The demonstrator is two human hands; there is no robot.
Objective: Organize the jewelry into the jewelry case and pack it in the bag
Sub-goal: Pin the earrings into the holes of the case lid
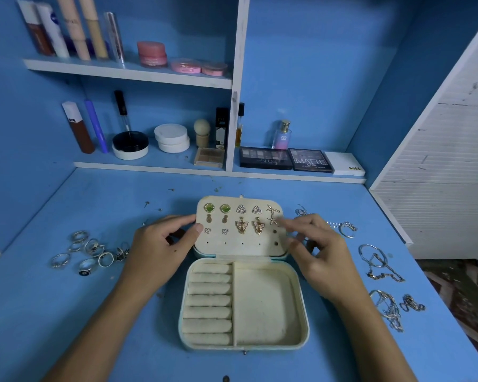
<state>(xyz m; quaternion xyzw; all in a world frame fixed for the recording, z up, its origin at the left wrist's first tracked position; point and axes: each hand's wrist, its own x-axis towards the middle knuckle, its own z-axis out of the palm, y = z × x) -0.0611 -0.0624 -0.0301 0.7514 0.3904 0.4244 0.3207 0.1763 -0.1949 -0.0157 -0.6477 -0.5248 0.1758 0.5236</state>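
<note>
A home vanity nook, painted blue.

The desk (pixel 66 312) ran into white-edged shelves (pixel 127 74) set in blue walls. Tubes (pixel 75 26), a pink jar (pixel 151 54) and compacts (pixel 199 67) stood on the upper shelf; below were a powder pot (pixel 130 146), white tubs (pixel 171 137), a sponge (pixel 202 132), a perfume bottle (pixel 282 135) and eyeshadow palettes (pixel 284 158). A cream jewelry case (pixel 243 304) lay open on the desk, with rings (pixel 89 252) to its left and chains (pixel 384 285) to its right. A white slatted door (pixel 447 166) stood at the right, with patterned floor (pixel 458 293) beneath it.
</note>
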